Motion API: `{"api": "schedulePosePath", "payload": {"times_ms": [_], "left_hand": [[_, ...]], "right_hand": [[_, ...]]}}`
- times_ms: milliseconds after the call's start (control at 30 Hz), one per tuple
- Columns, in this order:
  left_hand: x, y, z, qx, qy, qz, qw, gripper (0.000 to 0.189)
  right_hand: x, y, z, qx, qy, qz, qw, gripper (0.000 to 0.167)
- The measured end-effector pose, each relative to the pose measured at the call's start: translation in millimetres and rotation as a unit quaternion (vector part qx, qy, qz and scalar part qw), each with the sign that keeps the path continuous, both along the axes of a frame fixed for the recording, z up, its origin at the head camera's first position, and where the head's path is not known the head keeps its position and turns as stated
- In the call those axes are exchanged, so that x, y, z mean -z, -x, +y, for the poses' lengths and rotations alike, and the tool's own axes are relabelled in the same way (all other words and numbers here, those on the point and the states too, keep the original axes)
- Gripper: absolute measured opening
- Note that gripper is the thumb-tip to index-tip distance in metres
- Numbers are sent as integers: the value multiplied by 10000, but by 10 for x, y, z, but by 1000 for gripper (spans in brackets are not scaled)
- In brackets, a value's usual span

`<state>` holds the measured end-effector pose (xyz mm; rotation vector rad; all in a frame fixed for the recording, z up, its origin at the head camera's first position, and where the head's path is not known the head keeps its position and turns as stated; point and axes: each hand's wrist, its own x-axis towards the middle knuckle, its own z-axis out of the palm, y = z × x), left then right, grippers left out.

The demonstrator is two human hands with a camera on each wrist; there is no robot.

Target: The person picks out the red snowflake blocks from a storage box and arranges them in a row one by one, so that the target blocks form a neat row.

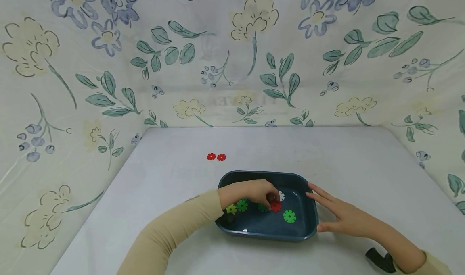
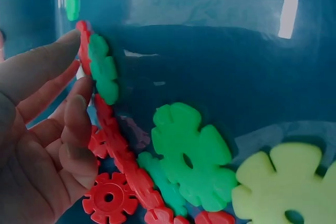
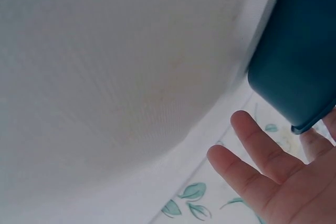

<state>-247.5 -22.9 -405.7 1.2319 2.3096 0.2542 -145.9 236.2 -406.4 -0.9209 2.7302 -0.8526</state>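
A dark blue tray [image 1: 269,236] holds several flower-shaped plastic discs. My left hand [image 1: 256,191] reaches down into it, fingers bent, and pinches a red flower disc [image 2: 85,48] between thumb and fingertips. A green flower disc [image 2: 104,70] lies right against that red one. Below the hand in the left wrist view are more red discs [image 2: 109,198], a larger-looking green disc [image 2: 191,156] and a yellow-green one [image 2: 286,187]. A white disc [image 1: 281,196] shows just beyond the fingertips. My right hand [image 1: 343,216] is at the tray's right end, fingers spread and fingertips at the rim.
Two red flower discs [image 1: 216,157] lie side by side on the white table [image 1: 174,154], beyond the tray. Another green disc [image 1: 289,216] sits in the tray's right half. A flower-printed cloth [image 1: 225,101] rises behind and beside the table. A black band [image 1: 379,260] is near the right wrist.
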Motion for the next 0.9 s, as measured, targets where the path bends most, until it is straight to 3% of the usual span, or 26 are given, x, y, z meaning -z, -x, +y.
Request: {"api": "schedulePosePath", "payload": {"times_ms": [567, 900], "left_hand": [[68, -21, 36, -270, 48, 80, 9996, 26], [58, -52, 50, -67, -146, 171, 9997, 32]], "right_hand": [[1, -5, -6, -31, -181, 292, 9994, 75], [5, 2, 4, -57, -74, 139, 9999, 75]]}}
